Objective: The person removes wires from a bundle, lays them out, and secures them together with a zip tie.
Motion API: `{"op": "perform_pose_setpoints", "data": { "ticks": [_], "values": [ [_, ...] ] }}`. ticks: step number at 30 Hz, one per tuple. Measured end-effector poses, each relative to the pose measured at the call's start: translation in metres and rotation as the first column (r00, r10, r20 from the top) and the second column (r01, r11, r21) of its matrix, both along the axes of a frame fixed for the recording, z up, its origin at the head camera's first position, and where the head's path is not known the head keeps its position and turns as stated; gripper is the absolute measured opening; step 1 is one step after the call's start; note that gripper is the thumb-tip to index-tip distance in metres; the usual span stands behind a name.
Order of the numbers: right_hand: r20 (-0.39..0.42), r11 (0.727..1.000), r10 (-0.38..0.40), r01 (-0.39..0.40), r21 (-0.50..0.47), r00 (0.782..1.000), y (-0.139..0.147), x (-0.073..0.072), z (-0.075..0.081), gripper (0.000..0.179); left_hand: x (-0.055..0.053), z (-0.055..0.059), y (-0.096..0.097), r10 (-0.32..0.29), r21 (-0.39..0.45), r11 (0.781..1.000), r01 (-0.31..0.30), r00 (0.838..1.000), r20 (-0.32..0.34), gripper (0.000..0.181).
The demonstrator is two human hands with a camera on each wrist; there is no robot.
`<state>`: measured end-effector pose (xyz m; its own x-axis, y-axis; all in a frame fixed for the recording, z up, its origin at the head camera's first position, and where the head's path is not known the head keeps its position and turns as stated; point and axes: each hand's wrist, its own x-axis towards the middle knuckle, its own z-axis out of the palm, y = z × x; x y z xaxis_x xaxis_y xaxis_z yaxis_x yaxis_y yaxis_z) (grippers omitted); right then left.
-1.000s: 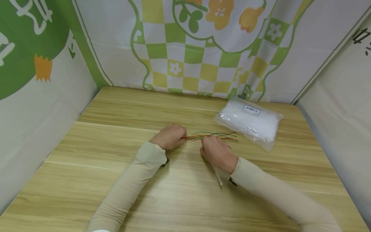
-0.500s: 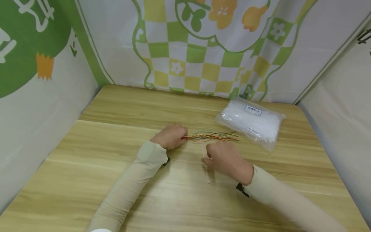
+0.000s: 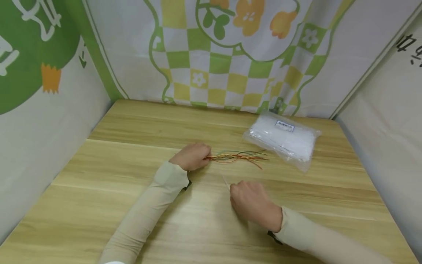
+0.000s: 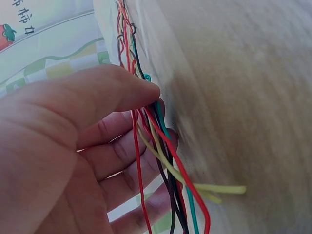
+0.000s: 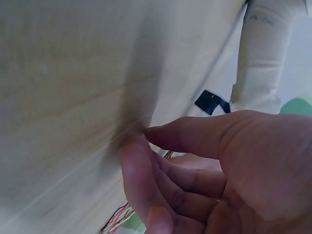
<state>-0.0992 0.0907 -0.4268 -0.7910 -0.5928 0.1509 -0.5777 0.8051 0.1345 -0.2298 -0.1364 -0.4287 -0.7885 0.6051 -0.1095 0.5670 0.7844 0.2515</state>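
My left hand (image 3: 192, 157) pinches a bundle of thin coloured wires (image 3: 242, 155) lying along the tabletop. In the left wrist view, thumb and fingers close on the red, black, green and yellow wires (image 4: 161, 151), whose loose ends run on past the fingers. My right hand (image 3: 253, 201) is curled nearer the front, apart from the wires, and holds a thin white cable tie (image 3: 225, 182). One end of the tie sticks out toward the bundle; the rest is hidden by the hand. The right wrist view has the thumb and index fingertip (image 5: 134, 144) together, the tie not showing.
A clear plastic bag (image 3: 285, 137) of white cable ties, with a barcode label, lies at the back right of the wooden table (image 3: 99, 190). Printed cloth walls (image 3: 221, 62) enclose the table's back and both sides.
My right hand has drawn away from the wires toward the front, carrying the cable tie, whose direction has turned. The left hand stays put on the wires.
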Motion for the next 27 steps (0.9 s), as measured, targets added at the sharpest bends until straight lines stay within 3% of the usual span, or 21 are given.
{"op": "perform_pose_setpoints", "data": {
  "ticks": [5,10,15,18,24,27],
  "values": [
    [0.062,0.998,-0.055,0.057,-0.025,0.997,-0.004,-0.014,0.0,0.046,0.0,0.0,-0.002,0.014,0.026,1.0,-0.015,1.0,0.025,0.006],
    [0.118,0.992,-0.11,0.116,-0.05,0.987,-0.004,-0.027,-0.003,0.045,-0.001,0.005,-0.006,0.022,0.07,0.997,-0.029,0.995,0.095,0.018],
    [0.138,0.987,-0.125,0.137,-0.079,0.982,-0.004,-0.041,-0.004,0.048,-0.002,0.008,-0.009,0.046,0.093,0.994,-0.063,0.984,0.173,0.026],
    [0.189,0.981,-0.161,0.178,-0.077,0.969,-0.005,-0.047,-0.003,0.047,-0.005,0.013,-0.008,0.07,0.085,0.992,-0.091,0.973,0.219,0.028],
    [0.232,0.973,-0.198,0.22,-0.073,0.952,-0.007,-0.05,-0.005,0.048,-0.026,0.023,0.004,0.161,0.004,0.986,-0.167,0.955,0.248,0.02],
    [0.231,0.97,-0.215,0.235,-0.065,0.949,-0.01,-0.05,-0.007,0.049,-0.044,0.025,0.013,0.237,-0.025,0.971,-0.24,0.933,0.271,0.021]
  ]
}}
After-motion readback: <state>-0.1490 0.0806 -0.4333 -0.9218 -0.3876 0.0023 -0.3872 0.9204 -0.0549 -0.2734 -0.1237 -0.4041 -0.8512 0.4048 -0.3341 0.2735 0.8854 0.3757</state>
